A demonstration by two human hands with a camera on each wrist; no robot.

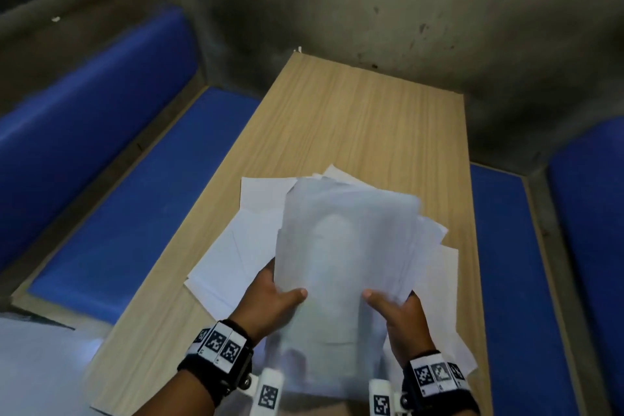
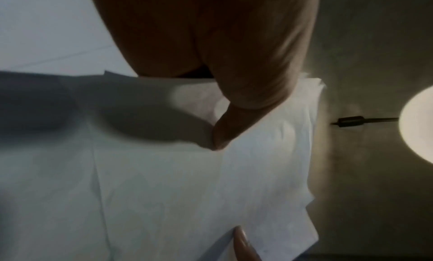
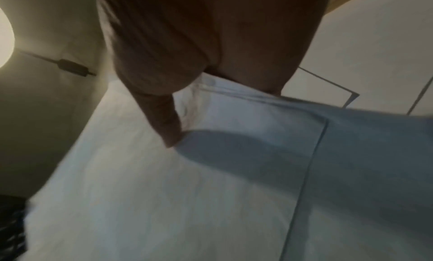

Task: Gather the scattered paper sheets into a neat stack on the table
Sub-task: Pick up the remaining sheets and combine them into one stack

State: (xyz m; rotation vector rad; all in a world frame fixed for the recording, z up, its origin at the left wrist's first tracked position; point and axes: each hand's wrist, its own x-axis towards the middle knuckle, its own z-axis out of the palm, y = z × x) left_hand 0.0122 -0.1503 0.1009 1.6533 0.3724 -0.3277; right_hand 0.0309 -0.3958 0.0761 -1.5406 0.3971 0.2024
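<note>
A bundle of white paper sheets is raised above the wooden table, blurred by motion. My left hand grips its lower left edge, thumb on top. My right hand grips the lower right edge the same way. In the left wrist view the thumb of my left hand presses on the sheets; in the right wrist view the thumb of my right hand lies on the sheets. More loose sheets lie spread on the table beneath the bundle.
Blue padded benches flank the table, one on the left and one on the right. A stained concrete wall closes the far end. Another white sheet shows at the lower left edge.
</note>
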